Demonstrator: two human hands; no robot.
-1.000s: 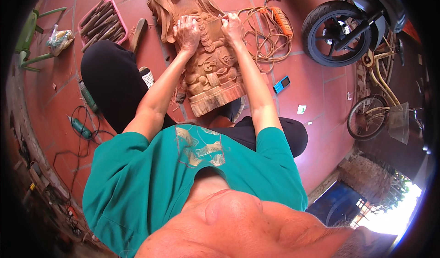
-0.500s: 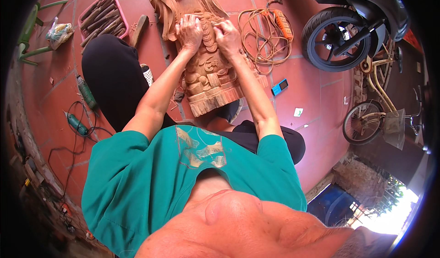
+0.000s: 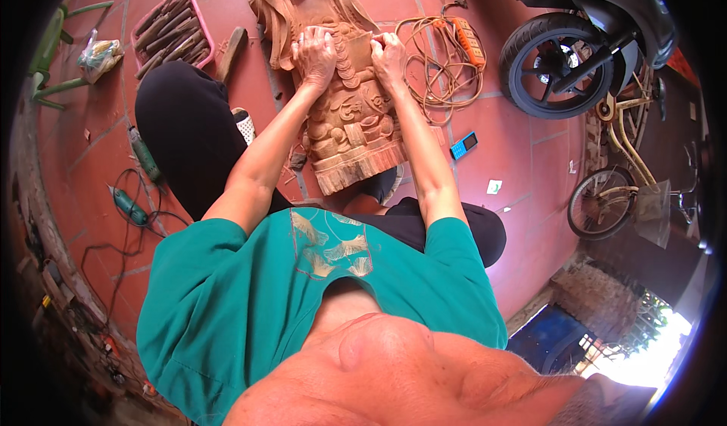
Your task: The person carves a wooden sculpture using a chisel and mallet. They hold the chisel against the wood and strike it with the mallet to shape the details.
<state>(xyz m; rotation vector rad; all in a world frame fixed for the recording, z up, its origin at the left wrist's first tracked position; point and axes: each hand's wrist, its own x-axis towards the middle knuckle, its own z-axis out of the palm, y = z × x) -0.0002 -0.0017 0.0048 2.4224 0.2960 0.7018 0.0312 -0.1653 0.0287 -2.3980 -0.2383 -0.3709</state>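
Note:
A carved reddish-brown wooden sculpture (image 3: 350,134) lies on the floor in front of me, with deep relief folds, rounded shapes and a rough, flat-cut near end. My left hand (image 3: 315,59) rests on its left side, the fingers laid forward over the carved surface. At the sculpture's right edge, my right hand (image 3: 388,61) is closed in a pinch. A thin tan edge shows by its fingertips, too small and too close in colour to the wood to name.
Left: a pink basket (image 3: 203,18) of wooden-handled tools, a wooden piece (image 3: 232,53), green power tools (image 3: 129,206) with cords. Right: an orange power strip (image 3: 468,41) with coiled cable, a blue phone (image 3: 463,146), a motorbike wheel (image 3: 556,64) and a bicycle (image 3: 632,153).
My right hand has shifted a little right and outward, from on top of the carving to its right edge. My left hand has barely moved.

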